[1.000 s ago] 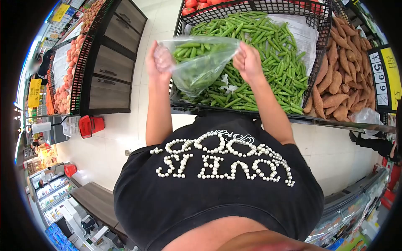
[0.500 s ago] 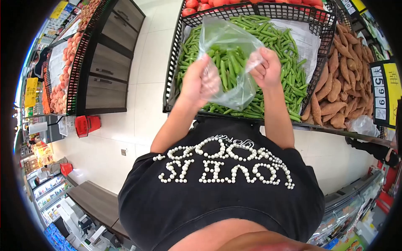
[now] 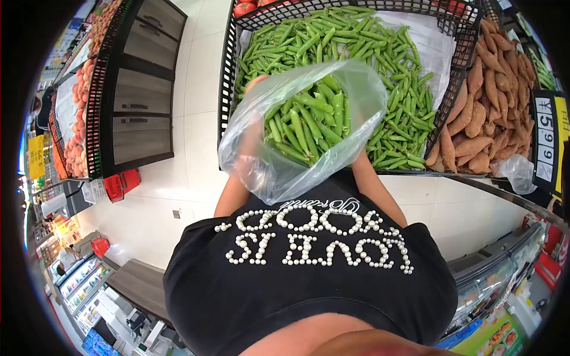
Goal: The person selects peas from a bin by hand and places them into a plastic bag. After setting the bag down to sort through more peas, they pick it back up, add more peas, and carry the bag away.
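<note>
A clear plastic bag (image 3: 237, 157) hangs wide-mouthed in front of me, with green pea pods (image 3: 309, 118) inside. My left hand (image 3: 254, 89) grips the bag from its left side; fingertips show above the film, and the rest is blurred through it. On the other side, my right hand is mostly hidden behind the bag, its forearm (image 3: 371, 178) reaching up to it. Beyond the bag lies a heap of loose pea pods (image 3: 404, 107) in a black plastic crate (image 3: 454, 50).
Sweet potatoes (image 3: 493, 89) fill the bin at the right, beside a price sign (image 3: 546, 139) and a crumpled plastic bag (image 3: 518, 172). Tomatoes (image 3: 244, 8) sit at the far edge. At the left stand dark cabinets (image 3: 142, 89) and a red basket (image 3: 122, 184).
The bag has come closer to my chest and its mouth has spread wide, tilted toward me. Both hands moved from its upper rim to its sides, partly behind it.
</note>
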`<action>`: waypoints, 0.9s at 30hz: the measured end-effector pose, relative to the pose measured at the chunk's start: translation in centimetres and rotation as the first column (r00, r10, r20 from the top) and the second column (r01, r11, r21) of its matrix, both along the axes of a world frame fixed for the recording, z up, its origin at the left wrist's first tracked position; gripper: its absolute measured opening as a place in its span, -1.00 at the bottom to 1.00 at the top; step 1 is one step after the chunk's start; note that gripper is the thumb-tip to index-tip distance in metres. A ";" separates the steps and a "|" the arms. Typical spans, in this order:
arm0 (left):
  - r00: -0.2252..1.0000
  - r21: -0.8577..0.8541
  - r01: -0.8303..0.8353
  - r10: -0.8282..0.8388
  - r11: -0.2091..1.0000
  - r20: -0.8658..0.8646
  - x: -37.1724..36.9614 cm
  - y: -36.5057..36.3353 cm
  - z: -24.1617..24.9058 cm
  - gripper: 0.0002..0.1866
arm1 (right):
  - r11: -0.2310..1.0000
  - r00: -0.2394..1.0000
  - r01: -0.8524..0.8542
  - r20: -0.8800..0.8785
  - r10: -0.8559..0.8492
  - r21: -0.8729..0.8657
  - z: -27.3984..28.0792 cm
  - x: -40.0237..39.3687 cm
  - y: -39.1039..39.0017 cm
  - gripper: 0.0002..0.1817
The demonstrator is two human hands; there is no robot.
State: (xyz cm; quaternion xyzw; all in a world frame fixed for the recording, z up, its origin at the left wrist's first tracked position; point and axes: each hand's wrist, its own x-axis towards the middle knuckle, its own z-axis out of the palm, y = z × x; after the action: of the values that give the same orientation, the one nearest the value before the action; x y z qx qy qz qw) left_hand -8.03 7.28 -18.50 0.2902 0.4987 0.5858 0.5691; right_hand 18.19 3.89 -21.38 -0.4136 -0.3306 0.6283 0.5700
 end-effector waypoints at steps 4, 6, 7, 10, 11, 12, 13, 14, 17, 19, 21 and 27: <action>0.977 -0.073 0.211 -0.211 0.975 0.015 0.3 -1.8 -1.3 -0.46 | 0.997 0.989 -0.022 -0.149 0.010 -0.077 -5.8 1.0 -0.9 -0.41; 0.960 -0.117 0.279 -0.279 0.953 0.023 -0.7 -3.3 -1.5 -0.47 | 0.997 0.990 -0.062 -0.127 0.056 -0.048 -5.9 1.1 -1.6 -0.43; 0.954 -0.138 0.299 -0.300 0.944 0.019 -1.2 -3.9 -1.6 -0.47 | 0.995 0.991 -0.093 -0.103 0.090 -0.025 -5.6 1.0 -2.3 -0.43; 0.943 -0.192 0.330 -0.333 0.924 0.018 -2.5 -5.8 -1.8 -0.48 | 0.981 0.981 -0.189 -0.025 0.190 0.035 -4.7 0.3 -4.0 -0.44; 0.940 -0.204 0.336 -0.340 0.919 0.020 -2.5 -6.3 -2.0 -0.48 | 0.978 0.979 -0.205 -0.009 0.205 0.036 -4.5 0.0 -4.2 -0.45; 0.937 -0.211 0.345 -0.347 0.915 0.032 -2.3 -6.8 -2.2 -0.48 | 0.976 0.977 -0.213 0.005 0.212 0.037 -4.2 -0.2 -4.4 -0.45; 0.933 -0.209 0.358 -0.358 0.910 0.042 -2.1 -7.0 -2.3 -0.47 | 0.977 0.978 -0.210 0.019 0.210 0.036 -3.9 -0.4 -4.3 -0.45; 0.928 -0.205 0.371 -0.369 0.906 0.052 -1.5 -6.9 -2.5 -0.47 | 0.978 0.978 -0.205 0.034 0.204 0.036 -3.5 -0.7 -4.1 -0.46; 0.905 -0.170 0.425 -0.420 0.889 0.070 0.6 -5.6 -2.7 -0.46 | 0.984 0.982 -0.174 0.081 0.171 0.037 -2.2 -0.9 -2.8 -0.47; 0.898 -0.142 0.441 -0.434 0.886 0.073 1.8 -4.4 -2.7 -0.45 | 0.988 0.982 -0.148 0.121 0.142 0.040 -1.1 -0.8 -1.3 -0.47; 0.904 -0.113 0.428 -0.425 0.897 0.052 2.7 -3.9 -2.2 -0.44 | 0.991 0.978 -0.131 0.168 0.122 0.038 0.4 -0.3 -0.3 -0.48; 0.940 0.085 0.219 -0.187 0.972 -0.285 5.6 -6.6 2.1 -0.38 | 0.987 0.911 -0.159 0.389 0.135 0.030 6.3 2.1 -0.5 -0.49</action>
State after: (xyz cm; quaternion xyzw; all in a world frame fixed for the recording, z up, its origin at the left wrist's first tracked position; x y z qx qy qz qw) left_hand -2.46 0.66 -16.37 0.4512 0.5054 0.5058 0.5340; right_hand 20.32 3.35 -15.13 -0.4855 -0.4852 0.5653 0.4575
